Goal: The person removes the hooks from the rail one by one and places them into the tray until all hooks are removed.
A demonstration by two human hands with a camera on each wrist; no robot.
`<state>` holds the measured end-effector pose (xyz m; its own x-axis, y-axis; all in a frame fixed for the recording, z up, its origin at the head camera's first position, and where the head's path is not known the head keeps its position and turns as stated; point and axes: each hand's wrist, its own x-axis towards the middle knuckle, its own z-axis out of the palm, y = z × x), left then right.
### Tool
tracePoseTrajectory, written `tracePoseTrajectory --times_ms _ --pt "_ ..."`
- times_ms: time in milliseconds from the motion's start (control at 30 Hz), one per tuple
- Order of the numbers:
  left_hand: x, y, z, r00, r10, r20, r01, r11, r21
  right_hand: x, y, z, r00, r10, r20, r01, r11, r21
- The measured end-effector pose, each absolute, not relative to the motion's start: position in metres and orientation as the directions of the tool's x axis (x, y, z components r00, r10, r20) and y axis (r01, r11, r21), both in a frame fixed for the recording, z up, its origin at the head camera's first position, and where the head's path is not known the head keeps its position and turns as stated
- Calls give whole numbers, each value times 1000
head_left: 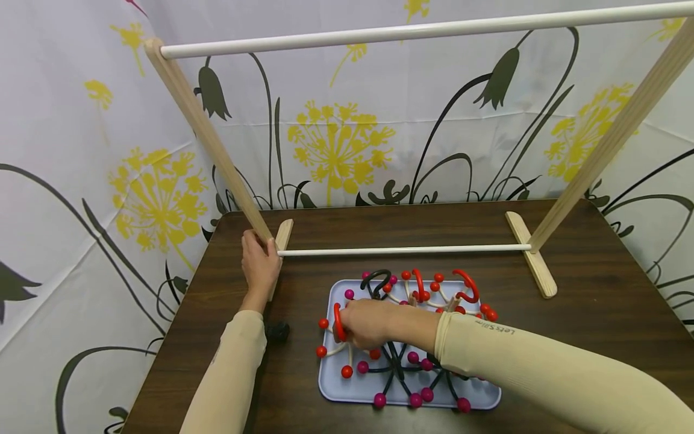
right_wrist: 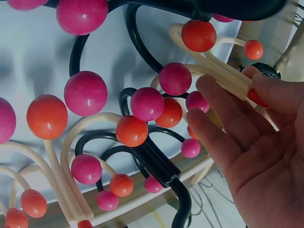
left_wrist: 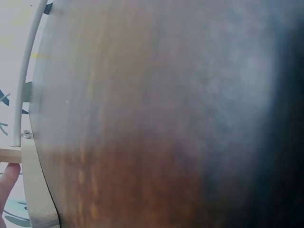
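My left hand (head_left: 260, 265) grips the foot of the left wooden post (head_left: 217, 150) of a rack; in the left wrist view only a fingertip (left_wrist: 10, 175) shows against the wood. Over the tray (head_left: 328, 386), my right hand (head_left: 365, 320) pinches a scalp massager with cream prongs (right_wrist: 223, 76), red ball tips and a red hook (head_left: 338, 322). Thumb and index finger are at its neck, while the other fingers extend loosely. Around it on the pale blue tray lie several like massagers, some black with magenta balls (right_wrist: 85, 93), some cream with red balls (right_wrist: 47, 117).
The rack's white top bar (head_left: 379, 33) spans above the table (head_left: 585, 337), and a thin lower bar (head_left: 401, 250) joins the wooden feet. A small black object (head_left: 278, 332) lies beside my left forearm. A flowered curtain (head_left: 336, 150) hangs behind.
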<state>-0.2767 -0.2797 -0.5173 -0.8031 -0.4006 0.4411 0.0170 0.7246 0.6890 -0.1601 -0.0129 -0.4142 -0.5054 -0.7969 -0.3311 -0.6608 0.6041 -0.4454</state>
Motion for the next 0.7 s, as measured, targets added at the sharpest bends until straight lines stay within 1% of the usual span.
tracePoseTrajectory --times_ms 333,567,700 --pt "-277 -279 -516 -803 -400 442 22 722 692 -161 -6 -407 -494 -796 -350 -659 605 -447" --pt "-278 -281 -518 -802 -394 449 32 722 691 -161 -3 -400 -498 -800 -334 -668 600 -441" --pt "-277 -281 -518 -808 -382 447 40 723 690 -162 1 -394 -492 -808 -326 -661 589 -465"
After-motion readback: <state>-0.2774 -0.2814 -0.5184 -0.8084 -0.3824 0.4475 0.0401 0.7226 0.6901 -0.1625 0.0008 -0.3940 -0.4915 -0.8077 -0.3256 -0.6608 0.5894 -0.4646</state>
